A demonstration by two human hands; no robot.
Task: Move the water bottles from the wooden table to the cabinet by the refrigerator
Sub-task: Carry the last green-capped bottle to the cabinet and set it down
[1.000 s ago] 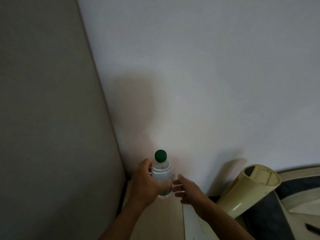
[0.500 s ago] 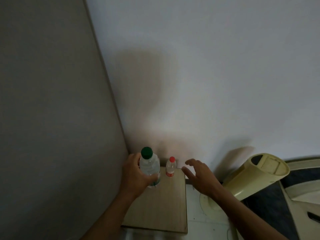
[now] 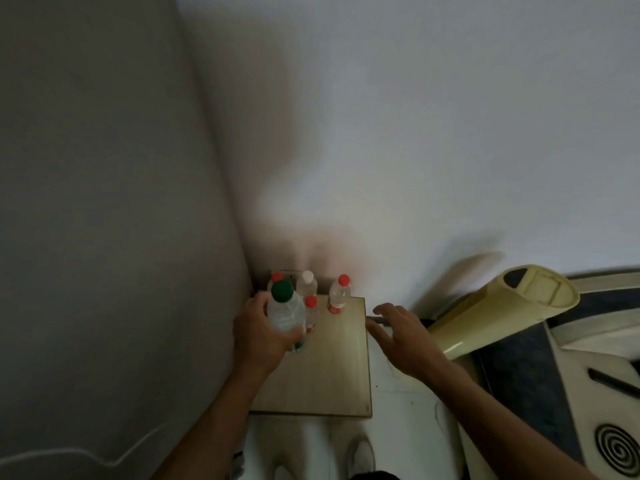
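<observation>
**Bottle held over the cabinet top in the corner**

White wall (image 3: 415, 116) and a grey panel (image 3: 104, 202) meet in a corner, and the wooden cabinet top (image 3: 332, 368) sits right in that corner below us. We take the cabinet top as our landmark. Our left hand (image 3: 263, 334) curls round the green-capped bottle (image 3: 285, 310), upright over the top's near-left part; whether its base touches the wood we cannot tell. Behind it, at the far edge by the wall, stand a red-capped bottle (image 3: 338, 294), a white-capped bottle (image 3: 307, 282) and another red cap (image 3: 277, 277) (mostly hidden by the held bottle). One small red-capped bottle (image 3: 311, 311) stands just beside the held one. Our right hand (image 3: 401, 336) hovers past the top's right edge, fingers spread and holding nothing. Right of the cabinet leans a cream tube-shaped object (image 3: 491, 313)
</observation>
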